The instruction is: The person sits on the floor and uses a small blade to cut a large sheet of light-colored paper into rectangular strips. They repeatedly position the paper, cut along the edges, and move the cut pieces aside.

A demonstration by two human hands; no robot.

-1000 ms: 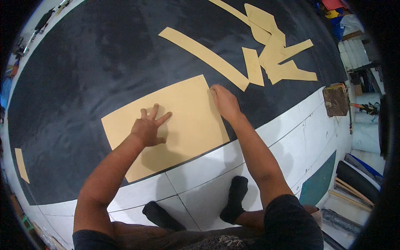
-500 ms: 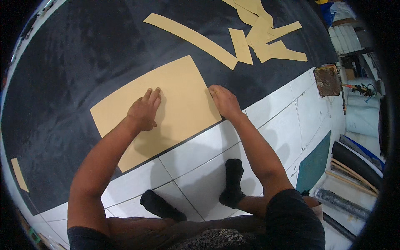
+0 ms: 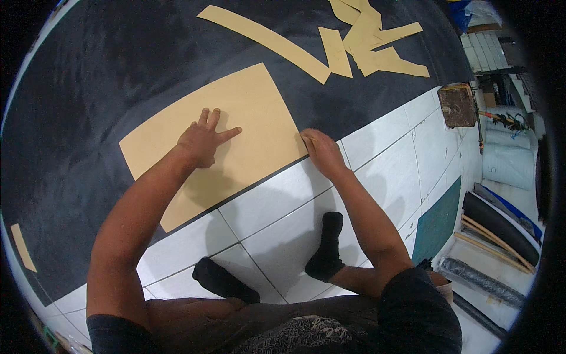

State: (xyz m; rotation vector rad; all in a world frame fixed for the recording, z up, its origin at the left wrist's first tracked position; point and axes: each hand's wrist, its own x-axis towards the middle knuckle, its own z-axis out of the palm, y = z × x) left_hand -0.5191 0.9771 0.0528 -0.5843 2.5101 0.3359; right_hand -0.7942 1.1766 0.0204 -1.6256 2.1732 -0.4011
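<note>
The large tan sheet (image 3: pixel 259 121) is lying on the black material (image 3: pixel 76 118), near its lower edge. The left hand (image 3: pixel 201 141) is pressing on it, its fingers spread. The right hand (image 3: pixel 322 150) is at the sheet's right edge, its fingers curled; what they grip, I cannot tell. Beyond are tan cut pieces (image 3: pixel 377 56). Around is white tiled floor (image 3: pixel 283 221), with a brown block (image 3: pixel 458 107), a green mat (image 3: pixel 437 218) and, farther right, pale rolls (image 3: pixel 506 165).

Workshop: black sheeting (image 3: pixel 88 118) on tiled floor (image 3: pixel 295 183), tan cut sheets (image 3: pixel 259 106), rolls (image 3: pixel 506 164) alongside.
</note>
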